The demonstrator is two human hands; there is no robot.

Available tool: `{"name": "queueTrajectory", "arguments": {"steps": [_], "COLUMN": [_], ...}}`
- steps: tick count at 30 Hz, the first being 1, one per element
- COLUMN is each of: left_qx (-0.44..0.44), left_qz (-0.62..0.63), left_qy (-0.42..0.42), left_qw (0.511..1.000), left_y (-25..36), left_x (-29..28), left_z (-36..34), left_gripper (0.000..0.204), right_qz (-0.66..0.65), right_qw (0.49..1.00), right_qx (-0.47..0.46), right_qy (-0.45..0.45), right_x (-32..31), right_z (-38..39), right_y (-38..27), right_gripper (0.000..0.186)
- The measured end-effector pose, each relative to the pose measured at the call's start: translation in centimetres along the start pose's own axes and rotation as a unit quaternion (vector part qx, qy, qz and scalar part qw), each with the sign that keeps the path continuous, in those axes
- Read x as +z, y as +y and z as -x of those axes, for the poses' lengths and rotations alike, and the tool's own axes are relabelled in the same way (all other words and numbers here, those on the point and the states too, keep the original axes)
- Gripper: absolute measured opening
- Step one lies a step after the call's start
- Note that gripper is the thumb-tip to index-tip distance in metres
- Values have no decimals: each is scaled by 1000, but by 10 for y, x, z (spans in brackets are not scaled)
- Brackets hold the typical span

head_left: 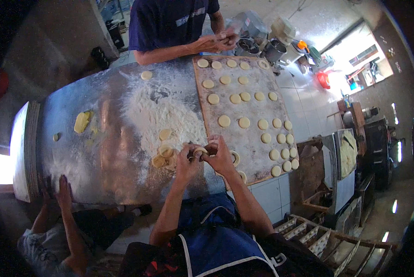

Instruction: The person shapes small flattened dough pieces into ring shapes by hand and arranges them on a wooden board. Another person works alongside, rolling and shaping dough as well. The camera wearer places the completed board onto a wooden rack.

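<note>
Between my left hand [187, 161] and my right hand [219, 156] is a small ring of dough [199, 151], its near side partly covered by my fingers. The fingers of both hands are closed around it, just above the table's floured part. Left of my left hand lie several flat dough pieces [165, 134] on loose white flour [167, 113]. By my right forearm, dough rings [235, 158] rest on the near left part of a wooden board [216, 152].
Rows of round dough pieces [244, 122] cover much of the board. Yellow fat or dough [82, 122] sits on the metal table [114, 171] at left. Across stands a person in a dark shirt [165, 27]; another person's hand [64, 193] is at the near left edge. A slatted rack [318, 237] stands at right.
</note>
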State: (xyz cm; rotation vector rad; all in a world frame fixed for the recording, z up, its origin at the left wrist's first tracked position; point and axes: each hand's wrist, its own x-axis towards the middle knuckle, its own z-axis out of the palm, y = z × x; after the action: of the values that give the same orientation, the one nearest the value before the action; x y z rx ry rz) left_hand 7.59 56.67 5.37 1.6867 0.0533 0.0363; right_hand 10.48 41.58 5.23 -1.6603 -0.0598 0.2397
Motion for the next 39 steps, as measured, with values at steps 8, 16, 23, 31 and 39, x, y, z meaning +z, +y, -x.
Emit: {"name": "queueTrajectory", "arguments": {"steps": [8, 16, 23, 31, 39], "left_qx": [-76, -54, -100, -154, -136], "left_qz": [236, 358, 235, 300, 293], "left_qy": [-156, 26, 121, 48, 95], "left_qw": [956, 932, 959, 940, 942], "left_y": [-4, 7, 13, 10, 15], "left_x": [16, 81, 132, 169, 201], "left_z": [5, 13, 12, 21, 41], "left_gripper": [40, 25, 31, 33, 37], "right_qz": [-389, -206, -4, -71, 136], "right_qw": [901, 978, 993, 993, 983], "right_qx": [189, 19, 61, 0, -72], "right_qy": [-21, 33, 101, 98, 98], "right_x": [-31, -62, -72, -112, -145], "right_z": [12, 30, 45, 64, 101], "right_y": [3, 15, 13, 10, 7], "right_gripper": [30, 40, 55, 57, 53]}}
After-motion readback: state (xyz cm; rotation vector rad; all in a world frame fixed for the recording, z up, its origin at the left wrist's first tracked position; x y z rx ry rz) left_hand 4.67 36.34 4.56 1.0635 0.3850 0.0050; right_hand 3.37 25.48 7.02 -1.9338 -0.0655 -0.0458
